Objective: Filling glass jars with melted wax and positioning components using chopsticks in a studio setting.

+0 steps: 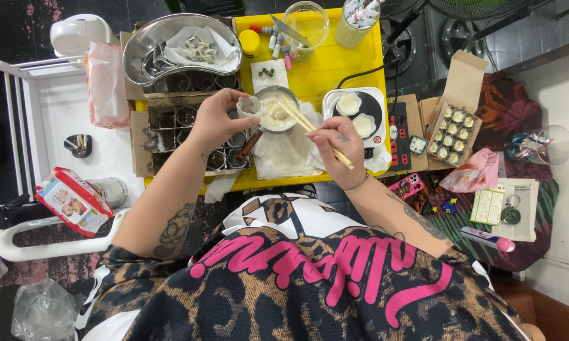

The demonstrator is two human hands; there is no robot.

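A crowded work corner on a dark floor

A yellow table (335, 69) stands at the centre, with a white plastic cart (51, 107) to its left. A patterned cloth (518, 120) covers the surface to the right, a black fan (480, 7) stands beyond it, and light falls evenly from above.

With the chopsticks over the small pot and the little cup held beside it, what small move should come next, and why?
Probably lift a portion of the white filling from the small pot with the chopsticks and carry it into the little cup. The right hand has their tips in the pot, and the left hand holds the cup at its rim.
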